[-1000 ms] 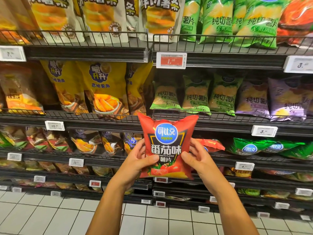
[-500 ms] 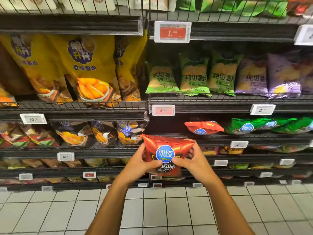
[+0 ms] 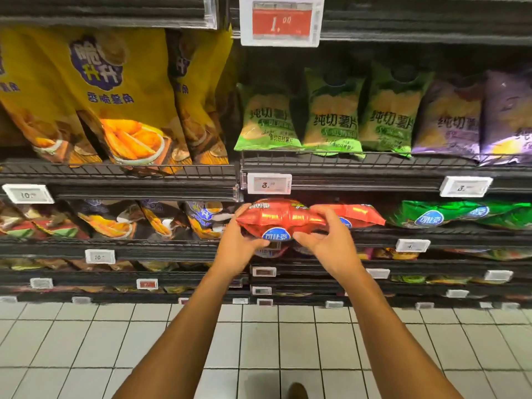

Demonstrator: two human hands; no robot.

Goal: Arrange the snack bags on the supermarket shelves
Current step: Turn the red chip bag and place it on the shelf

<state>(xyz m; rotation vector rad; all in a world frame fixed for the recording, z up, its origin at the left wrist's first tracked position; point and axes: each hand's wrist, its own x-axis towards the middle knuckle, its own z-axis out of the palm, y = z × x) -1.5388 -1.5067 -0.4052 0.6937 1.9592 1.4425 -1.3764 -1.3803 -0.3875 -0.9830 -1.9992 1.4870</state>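
A red tomato-flavour chip bag (image 3: 277, 218) lies tipped nearly flat at the front edge of a dark shelf (image 3: 431, 236), its blue round logo facing me. My left hand (image 3: 239, 246) grips its left end from below. My right hand (image 3: 328, 239) holds its right side, thumb under the logo and fingers curled over the top. Just behind it to the right lies another red bag (image 3: 362, 216) of the same kind on that shelf.
Green bags (image 3: 449, 216) fill the same shelf to the right. Above stand green (image 3: 331, 116) and purple (image 3: 452, 122) chip bags; big yellow bags (image 3: 115, 93) are at upper left. Price tags (image 3: 269, 184) line the shelf edges. White floor tiles (image 3: 86, 347) lie below.
Both hands have carried the red bag down and forward from an upright hold to the shelf level, tipping it flat. The view has dropped and moved closer to the shelves.
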